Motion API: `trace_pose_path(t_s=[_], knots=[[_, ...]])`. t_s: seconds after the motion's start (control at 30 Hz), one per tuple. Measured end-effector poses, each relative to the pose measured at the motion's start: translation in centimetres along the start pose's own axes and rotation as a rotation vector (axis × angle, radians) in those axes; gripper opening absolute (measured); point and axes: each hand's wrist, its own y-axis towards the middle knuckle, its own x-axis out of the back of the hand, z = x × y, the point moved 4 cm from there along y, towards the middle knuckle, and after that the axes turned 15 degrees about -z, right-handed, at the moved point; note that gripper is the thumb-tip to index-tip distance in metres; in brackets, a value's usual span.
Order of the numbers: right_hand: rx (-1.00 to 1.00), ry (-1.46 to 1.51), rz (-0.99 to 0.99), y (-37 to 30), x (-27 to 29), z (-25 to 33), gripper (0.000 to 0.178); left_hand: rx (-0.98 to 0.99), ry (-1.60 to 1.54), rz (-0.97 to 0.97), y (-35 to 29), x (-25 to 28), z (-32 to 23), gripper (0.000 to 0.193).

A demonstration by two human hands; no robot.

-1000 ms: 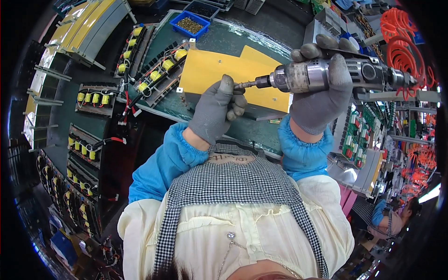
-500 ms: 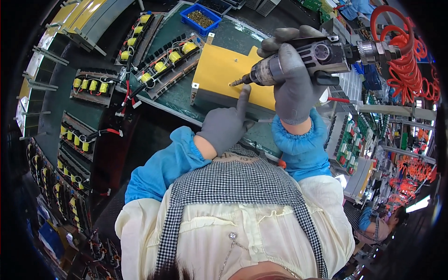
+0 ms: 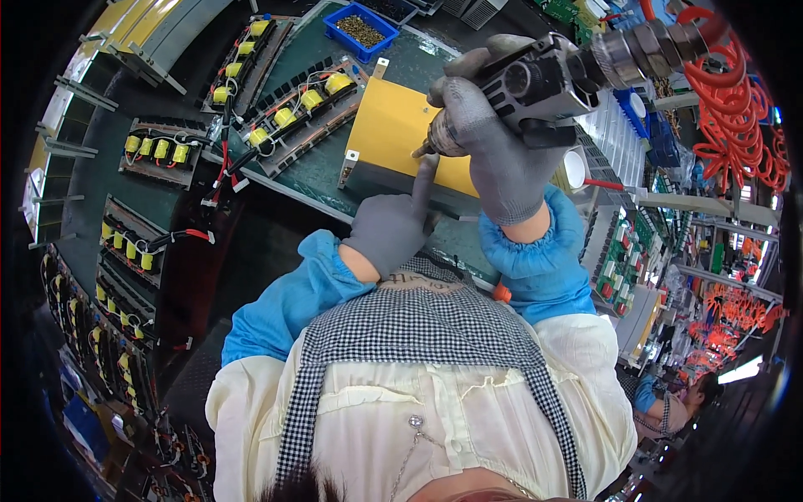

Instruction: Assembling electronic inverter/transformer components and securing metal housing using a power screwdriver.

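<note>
A: What takes up most of the view?

B: The green surface (image 3: 314,163), with long trays of circuit boards (image 3: 288,105) carrying yellow coils, laid side by side toward the far left.

A: And nearer the person?

B: A yellow metal box (image 3: 393,134) lies flat on that surface, right in front of the chest, its grey side wall facing the person.

A: What about the tool?

B: A powered screwdriver (image 3: 535,79), dark and silver, hangs tilted over the box's right half, its tip pointing down at the yellow top. A red coiled hose (image 3: 736,109) trails off behind it.

A: Who holds it?

B: The right hand (image 3: 493,151), in a grey glove, fingers wrapped tight round the tool's body.

A: The other hand?

B: The left hand (image 3: 389,226), gloved too, rests at the box's near edge, one finger stretched up toward the tip, the rest curled.

A: Anything smaller?

B: A blue bin (image 3: 361,29) of small parts, beyond the box.
</note>
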Motion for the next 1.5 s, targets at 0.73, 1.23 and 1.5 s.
trace_pose_path(t_s=[0.73,1.23,1.5], knots=[[-0.211,0.362,-0.282,1.9,0.5,1.3,0.023,0.01,-0.062,-0.072,0.6,0.1,0.2,0.084],[0.369,-0.036,-0.832,12.0,33.7,12.9,0.024,-0.054,-0.196,-0.104,0.1,0.3,-0.1,0.08],[0.247,-0.336,-0.839,17.0,56.5,7.5,0.039,0.062,-0.126,-0.118,0.2,-0.5,-0.6,0.079]])
